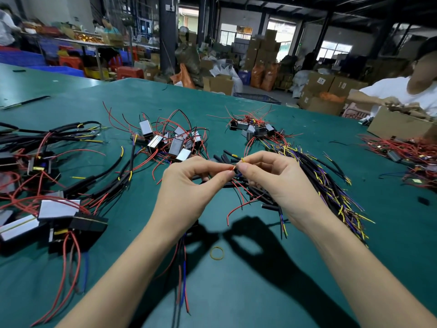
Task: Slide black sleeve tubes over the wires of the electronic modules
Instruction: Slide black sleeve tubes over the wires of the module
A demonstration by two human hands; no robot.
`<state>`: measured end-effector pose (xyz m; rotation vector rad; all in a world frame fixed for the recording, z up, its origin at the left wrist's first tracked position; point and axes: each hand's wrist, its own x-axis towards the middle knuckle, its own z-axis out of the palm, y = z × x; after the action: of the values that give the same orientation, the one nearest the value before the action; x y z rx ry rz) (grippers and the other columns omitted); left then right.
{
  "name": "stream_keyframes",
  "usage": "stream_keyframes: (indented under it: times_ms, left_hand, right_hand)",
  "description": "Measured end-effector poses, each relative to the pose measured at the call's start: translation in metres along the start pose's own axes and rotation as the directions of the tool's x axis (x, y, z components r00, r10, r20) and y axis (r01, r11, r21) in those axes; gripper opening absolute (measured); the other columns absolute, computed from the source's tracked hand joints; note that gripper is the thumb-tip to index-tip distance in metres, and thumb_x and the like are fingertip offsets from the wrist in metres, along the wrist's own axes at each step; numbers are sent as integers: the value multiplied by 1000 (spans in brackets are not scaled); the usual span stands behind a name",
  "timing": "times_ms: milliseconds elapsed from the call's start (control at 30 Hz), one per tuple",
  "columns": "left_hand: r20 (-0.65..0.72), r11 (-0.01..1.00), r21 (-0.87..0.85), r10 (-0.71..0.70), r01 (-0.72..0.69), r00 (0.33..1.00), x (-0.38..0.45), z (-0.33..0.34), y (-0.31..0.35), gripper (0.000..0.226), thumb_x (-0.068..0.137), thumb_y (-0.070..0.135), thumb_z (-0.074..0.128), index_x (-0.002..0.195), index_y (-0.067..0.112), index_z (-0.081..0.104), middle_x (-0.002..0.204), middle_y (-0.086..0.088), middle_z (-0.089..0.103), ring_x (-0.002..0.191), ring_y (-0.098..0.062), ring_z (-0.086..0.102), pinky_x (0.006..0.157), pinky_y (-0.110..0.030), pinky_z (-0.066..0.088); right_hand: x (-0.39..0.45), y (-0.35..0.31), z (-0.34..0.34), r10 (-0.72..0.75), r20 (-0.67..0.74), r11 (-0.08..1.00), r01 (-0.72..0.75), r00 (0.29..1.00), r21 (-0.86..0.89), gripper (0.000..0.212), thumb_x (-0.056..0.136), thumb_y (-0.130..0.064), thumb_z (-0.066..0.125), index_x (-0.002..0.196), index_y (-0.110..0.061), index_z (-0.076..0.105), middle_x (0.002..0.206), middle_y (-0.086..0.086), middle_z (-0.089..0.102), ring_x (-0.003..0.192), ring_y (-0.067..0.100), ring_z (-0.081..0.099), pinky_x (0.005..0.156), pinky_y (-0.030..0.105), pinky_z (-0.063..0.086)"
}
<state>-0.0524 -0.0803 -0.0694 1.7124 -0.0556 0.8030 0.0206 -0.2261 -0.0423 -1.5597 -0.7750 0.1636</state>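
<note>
Thin, limp wire ends (234, 167) sit pinched between my left hand (189, 185) and right hand (272, 178) above the table (260, 292); I'd grip near the tips, sleeve tubes (255, 192) lying beneath.

Bright, even light falls from above and slightly behind me, throwing sharp dark shadows of my forearms onto the green felt-covered table (272, 292) just nearer me than the thin yellow rubber band (217, 253). Glare whitens the shiny silver module faces (56, 209) left of the band. Far beyond it, the windows (334, 49) blow out white. Straight edges bow toward the frame's borders, and the person in white at the far right is smeared.
</note>
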Motion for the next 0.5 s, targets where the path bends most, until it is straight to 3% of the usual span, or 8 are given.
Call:
stream_keyframes:
  times_ms: [300,500]
  left_hand:
    - [-17,987,152,59,-56,998,-2,0,8,12,77,10,76,83,21,77,70,2,65,63,-9,51,63,-15,38]
    - [-31,985,166,62,-56,998,-4,1,9,14,78,8,75,82,21,76,72,0,67,65,-14,54,63,-17,40]
  right_hand:
    - [-1,-2,2,-25,33,1000,25,999,-12,15,86,-3,64,80,-16,68,70,-8,70,65,-2,59,62,10,45]
    - [-1,0,2,14,31,1000,-14,999,11,13,86,-5,64,81,-16,70,68,-11,69,63,-5,59,59,8,44]
